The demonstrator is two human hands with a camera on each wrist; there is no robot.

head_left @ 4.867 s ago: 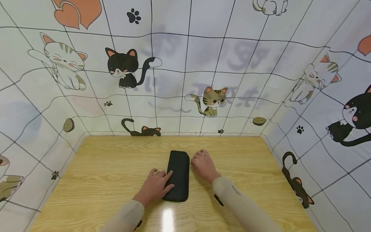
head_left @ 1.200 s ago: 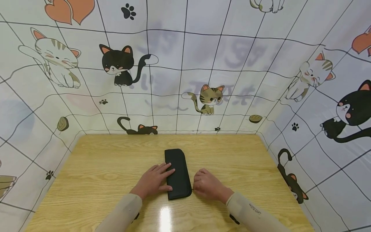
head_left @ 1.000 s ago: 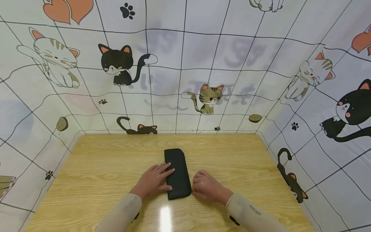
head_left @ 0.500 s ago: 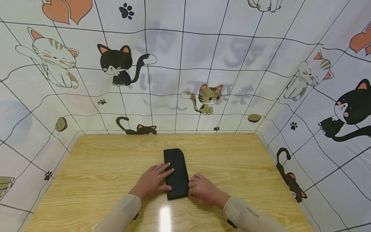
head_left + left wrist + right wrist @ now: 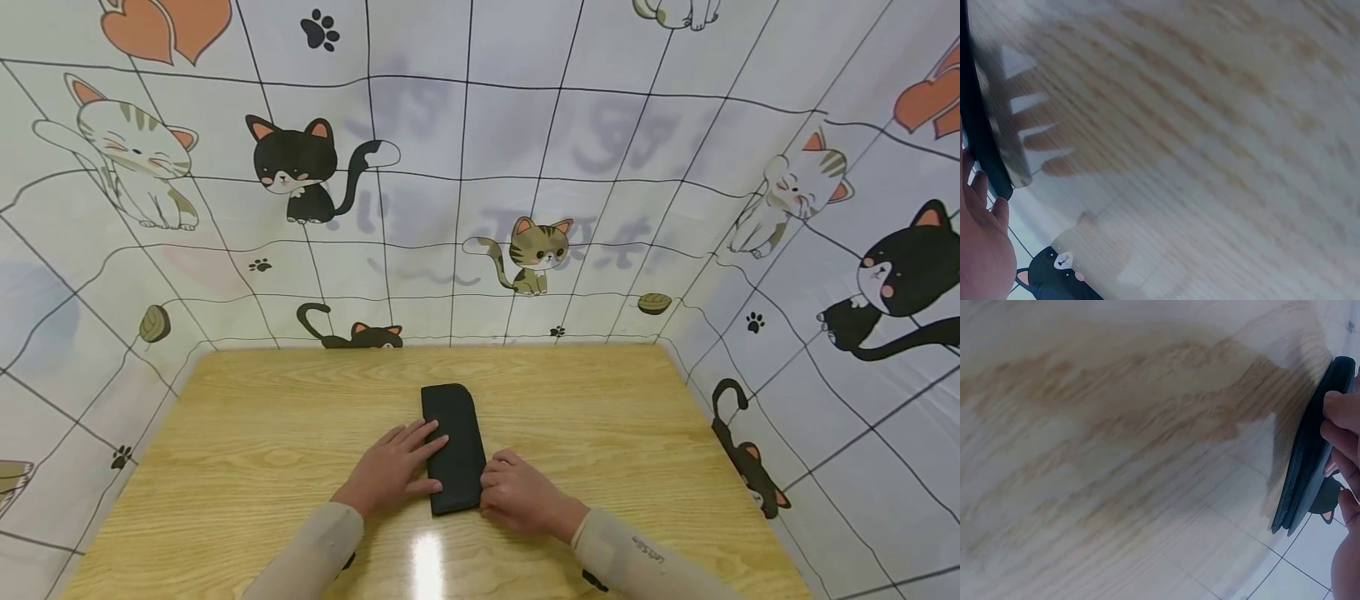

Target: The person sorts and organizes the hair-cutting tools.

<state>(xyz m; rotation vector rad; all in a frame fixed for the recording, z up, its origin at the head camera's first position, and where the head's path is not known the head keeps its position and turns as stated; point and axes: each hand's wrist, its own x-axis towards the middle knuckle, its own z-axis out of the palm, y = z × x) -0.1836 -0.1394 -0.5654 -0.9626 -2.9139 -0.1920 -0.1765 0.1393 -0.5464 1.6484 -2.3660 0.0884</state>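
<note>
A flat black zip case (image 5: 456, 417) lies on the table in front of me, its long side running away from me. Along its left side rests my left hand (image 5: 390, 471), fingers straight and spread, the tips on the cover. My right hand (image 5: 525, 493) is at the lower right edge, thumb and fingers curled in a pinch where the zipper runs. In the right wrist view, the case's edge (image 5: 1300, 462) shows two layers, and the fingertips meet it; the zipper pull is hidden by the fingers. The left wrist view shows only the case's dark side (image 5: 982, 125) beside the hand.
The wooden table (image 5: 285, 400) is glossy and reflects the hands. A white cloth wall (image 5: 420, 208) printed with cats and grid lines stands behind the table and on both sides.
My right hand has travelled from the upper right edge of the case down to its lower right corner, then slightly left. The case has turned a little; my left hand stays on it.
</note>
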